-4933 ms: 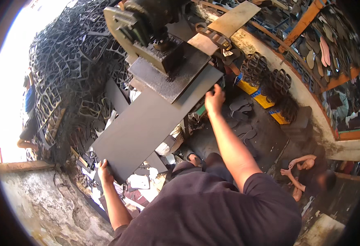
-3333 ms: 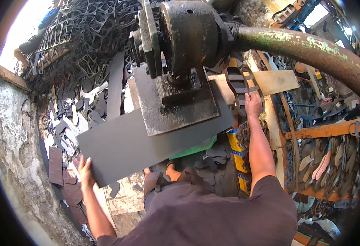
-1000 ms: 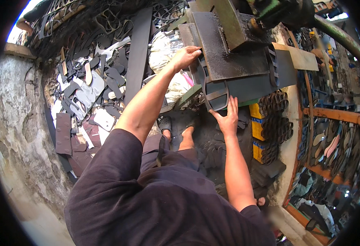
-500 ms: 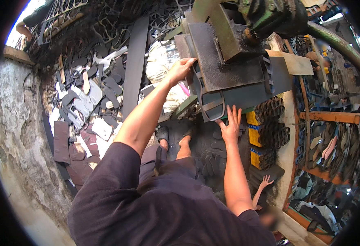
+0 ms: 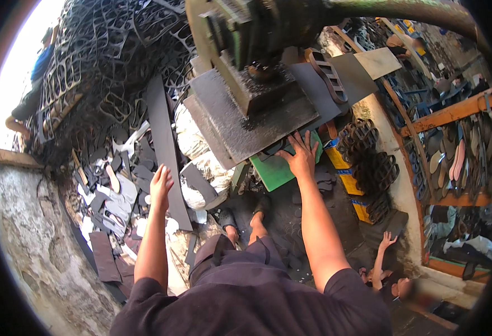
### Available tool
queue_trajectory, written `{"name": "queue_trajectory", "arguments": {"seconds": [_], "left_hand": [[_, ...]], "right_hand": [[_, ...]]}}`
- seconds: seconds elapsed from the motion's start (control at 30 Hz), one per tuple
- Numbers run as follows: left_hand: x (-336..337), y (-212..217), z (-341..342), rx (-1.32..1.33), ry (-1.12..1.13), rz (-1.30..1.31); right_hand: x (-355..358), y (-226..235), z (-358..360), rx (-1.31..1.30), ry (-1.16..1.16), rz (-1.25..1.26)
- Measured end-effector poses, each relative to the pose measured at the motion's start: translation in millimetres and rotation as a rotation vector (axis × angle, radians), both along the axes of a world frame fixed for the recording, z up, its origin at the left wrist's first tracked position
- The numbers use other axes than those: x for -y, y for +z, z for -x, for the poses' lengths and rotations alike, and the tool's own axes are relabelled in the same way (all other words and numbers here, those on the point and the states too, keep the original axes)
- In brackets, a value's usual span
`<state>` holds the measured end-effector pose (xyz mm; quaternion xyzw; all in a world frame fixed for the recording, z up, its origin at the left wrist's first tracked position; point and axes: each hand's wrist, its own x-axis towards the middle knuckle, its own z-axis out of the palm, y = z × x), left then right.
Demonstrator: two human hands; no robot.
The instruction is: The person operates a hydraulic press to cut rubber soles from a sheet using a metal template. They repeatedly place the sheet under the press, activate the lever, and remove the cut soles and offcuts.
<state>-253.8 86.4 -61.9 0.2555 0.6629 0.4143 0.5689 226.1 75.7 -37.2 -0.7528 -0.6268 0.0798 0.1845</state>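
My left hand (image 5: 161, 187) hangs in the air left of the press, its fingers half curled and nothing visible in them. My right hand (image 5: 302, 159) lies with fingers spread at the front edge of the press plate (image 5: 240, 120), over a green board (image 5: 274, 172). Part of a thin dark band (image 5: 271, 149) shows between that plate and the board; the rest is hidden underneath. To the plate's right, a dark sheet (image 5: 351, 78) sticks out, with a sole-shaped metal cutting die (image 5: 329, 77) standing on it.
The press's thick arm (image 5: 403, 9) crosses the top. Cut-out scraps (image 5: 111, 190) and a long dark strip (image 5: 170, 151) lie at left. Yellow crates (image 5: 347, 178) with stacked dies (image 5: 369, 159) stand at right. Another person's hand (image 5: 388, 241) shows at lower right.
My left hand has let go of the die at the plate's left edge and drawn back toward me. The die and sheet no longer jut out in front; more of the green board shows.
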Motion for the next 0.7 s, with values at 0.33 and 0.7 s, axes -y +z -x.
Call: {"name": "queue_trajectory", "arguments": {"seconds": [0.33,0.7], "left_hand": [[-35,112,-98,-0.069,0.037,-0.32],[-30,550,-393,-0.309,-0.689,-1.797]], "right_hand": [[-45,-3,-4,0.05,-0.062,-0.004],[-26,492,-138,0.375,-0.016,-0.961]]}}
